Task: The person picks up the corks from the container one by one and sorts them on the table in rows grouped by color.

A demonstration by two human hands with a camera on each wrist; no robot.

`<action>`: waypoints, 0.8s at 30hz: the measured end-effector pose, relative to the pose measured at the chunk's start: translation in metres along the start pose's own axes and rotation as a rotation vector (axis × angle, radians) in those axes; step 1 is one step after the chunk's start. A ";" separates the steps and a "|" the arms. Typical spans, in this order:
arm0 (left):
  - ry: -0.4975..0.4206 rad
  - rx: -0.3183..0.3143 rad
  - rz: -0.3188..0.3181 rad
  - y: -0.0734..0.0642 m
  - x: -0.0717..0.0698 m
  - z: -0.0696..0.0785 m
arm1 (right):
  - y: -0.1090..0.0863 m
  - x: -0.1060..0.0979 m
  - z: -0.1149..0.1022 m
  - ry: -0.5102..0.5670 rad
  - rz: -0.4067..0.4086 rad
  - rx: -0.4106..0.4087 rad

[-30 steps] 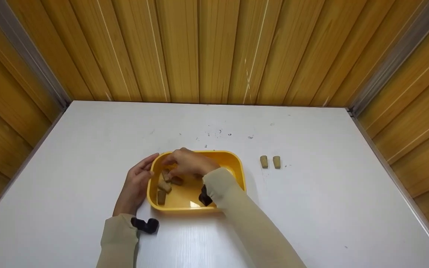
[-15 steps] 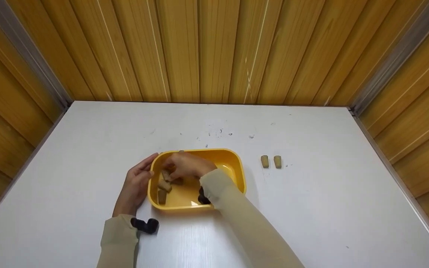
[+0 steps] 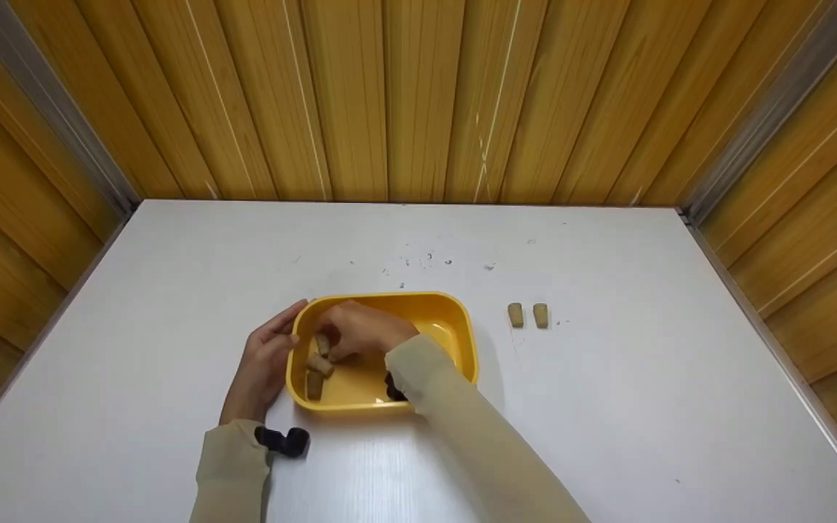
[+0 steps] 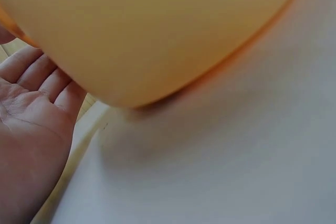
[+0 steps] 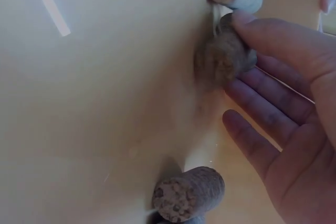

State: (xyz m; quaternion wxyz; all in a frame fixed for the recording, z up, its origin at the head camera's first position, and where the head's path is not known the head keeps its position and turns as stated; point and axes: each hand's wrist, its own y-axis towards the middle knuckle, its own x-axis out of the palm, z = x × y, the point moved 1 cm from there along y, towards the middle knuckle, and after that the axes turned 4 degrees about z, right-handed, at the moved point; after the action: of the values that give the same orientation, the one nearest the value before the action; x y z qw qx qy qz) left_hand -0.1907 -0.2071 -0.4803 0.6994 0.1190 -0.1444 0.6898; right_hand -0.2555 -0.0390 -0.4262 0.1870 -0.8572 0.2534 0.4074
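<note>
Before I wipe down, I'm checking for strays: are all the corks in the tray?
No, two corks are on the table, to the right of the tray.

In front of me a smooth white desk (image 3: 644, 407), small dark flecks (image 3: 449, 262) scattered over its far part, an upright yellow-brown wood-grain slatted wall (image 3: 418, 102) behind it, matching side walls (image 3: 818, 203) to my left and right, straight grey metal posts (image 3: 771, 105) in both far corners.

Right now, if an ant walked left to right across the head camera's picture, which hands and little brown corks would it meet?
A person's bare left hand, three stubby brown corks inside the yellow rounded plastic tray, the bare right hand, one tan tapered cork on the white table, another tan cork beside it.
</note>
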 end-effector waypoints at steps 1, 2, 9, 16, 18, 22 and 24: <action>-0.002 -0.002 0.000 0.000 0.000 0.000 | 0.000 0.000 0.000 -0.004 -0.002 0.002; -0.002 -0.005 0.004 0.000 0.001 0.000 | 0.000 0.001 0.001 -0.006 -0.004 0.005; -0.001 -0.003 0.029 0.001 0.002 -0.001 | -0.001 0.001 0.003 -0.007 -0.005 0.016; -0.012 0.005 0.027 0.001 0.001 0.000 | -0.001 0.002 0.002 0.008 -0.001 0.006; -0.010 0.003 0.024 0.001 0.001 0.000 | -0.001 0.001 0.002 0.003 -0.002 -0.003; 0.003 0.002 0.024 0.000 0.001 0.000 | -0.001 0.000 0.003 -0.007 -0.011 -0.038; 0.008 0.004 0.023 0.000 0.001 0.000 | -0.001 -0.001 0.003 -0.012 -0.016 -0.059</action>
State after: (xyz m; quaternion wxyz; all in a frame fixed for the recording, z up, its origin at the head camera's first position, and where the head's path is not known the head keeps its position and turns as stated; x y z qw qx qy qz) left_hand -0.1909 -0.2060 -0.4801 0.6917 0.1161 -0.1416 0.6986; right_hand -0.2572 -0.0360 -0.4276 0.1665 -0.8619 0.2334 0.4182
